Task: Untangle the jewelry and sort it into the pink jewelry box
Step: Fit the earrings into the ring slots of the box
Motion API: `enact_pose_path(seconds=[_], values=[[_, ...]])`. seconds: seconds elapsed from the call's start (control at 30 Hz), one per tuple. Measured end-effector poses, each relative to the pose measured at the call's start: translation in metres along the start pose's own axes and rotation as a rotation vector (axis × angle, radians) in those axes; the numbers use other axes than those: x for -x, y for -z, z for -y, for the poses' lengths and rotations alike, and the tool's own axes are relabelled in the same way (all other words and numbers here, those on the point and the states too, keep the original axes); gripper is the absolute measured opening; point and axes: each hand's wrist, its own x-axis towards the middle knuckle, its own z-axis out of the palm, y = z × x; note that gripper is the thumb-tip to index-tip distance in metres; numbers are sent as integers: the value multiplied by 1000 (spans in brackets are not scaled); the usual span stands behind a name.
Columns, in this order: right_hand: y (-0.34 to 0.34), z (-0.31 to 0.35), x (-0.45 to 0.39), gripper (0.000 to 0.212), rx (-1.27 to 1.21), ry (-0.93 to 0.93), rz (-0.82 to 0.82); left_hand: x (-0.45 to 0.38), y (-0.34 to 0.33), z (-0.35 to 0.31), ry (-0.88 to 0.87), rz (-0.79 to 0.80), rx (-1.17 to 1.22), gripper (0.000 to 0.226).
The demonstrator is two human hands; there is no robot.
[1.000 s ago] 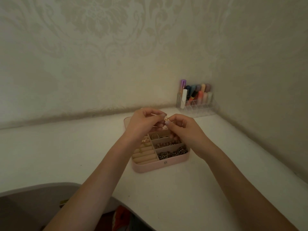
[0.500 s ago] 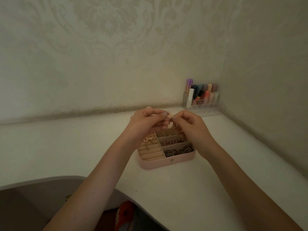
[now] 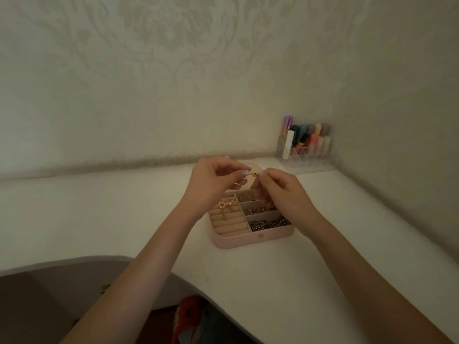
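Note:
The open pink jewelry box (image 3: pixel 250 240) lies on the white table, its lid laid back behind my hands. A pink bow-shaped piece (image 3: pixel 224 204) rests on the ring rolls at the box's left. Dark beaded chains (image 3: pixel 269 224) fill the front right compartment, and a ring (image 3: pixel 244 196) lies in the rear one. Above the box, my left hand (image 3: pixel 213 184) and my right hand (image 3: pixel 280 192) each pinch one end of a small gold jewelry piece (image 3: pixel 254 174) between fingertips. Its exact shape is too small to tell.
A clear organizer (image 3: pixel 306 155) holding several coloured cosmetic tubes stands in the back right corner against the wall. The white table (image 3: pixel 124 219) curves inward at its front edge (image 3: pixel 74 260) on the left. Patterned walls close off the back and right.
Both hands have stayed together on the gold piece above the box. The view has shifted, so box and organizer appear further right and lower.

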Motion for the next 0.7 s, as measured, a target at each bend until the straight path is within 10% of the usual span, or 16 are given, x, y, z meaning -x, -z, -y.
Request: enact_pose_path(seconds=[0.7], values=[[-17, -14, 12, 15, 539, 485, 110, 14, 43, 13, 37, 175, -479, 9]])
